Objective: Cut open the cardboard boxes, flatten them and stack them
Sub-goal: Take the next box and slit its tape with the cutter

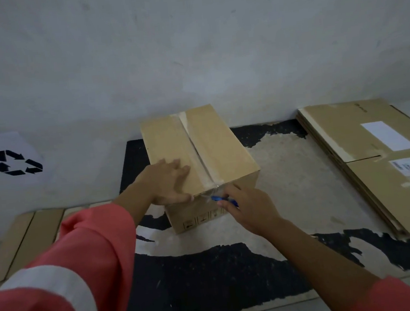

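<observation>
Two hands at work, one sealed box, listed near to far.

1. Sleeve [67, 269]: coral, with a pale band, near left.
2. Mat [235, 272]: black, its surface worn through to pale patches; it carries the box.
3. Right hand [249, 208]: fingers curled round a blue cutter [224, 199], its tip at the near end of the tape seam [195, 143], where loose clear tape is bunched.
4. Left hand [169, 181]: fingers straight, pressed flat on the box top left of the seam, thumb at the near edge.
5. Box [223, 143]: upright at mat centre, flaps closed. Small handling pictograms on the near face cannot be read.
6. Flattened cardboard [24, 238]: near left, beside the mat.
7. Stack of flattened boxes [364, 155]: right. It bears two white labels [388, 135]: one appears blank, the other's print is too small to read.
8. Paper sheet [11, 161]: far left, with a black recycling symbol and no words.

Risks, as judged: the left thumb sits just beside the blade, so a slip on the bunched tape could nick it. A hard pull could drag the box along the mat. A deep cut could score the flaps.
</observation>
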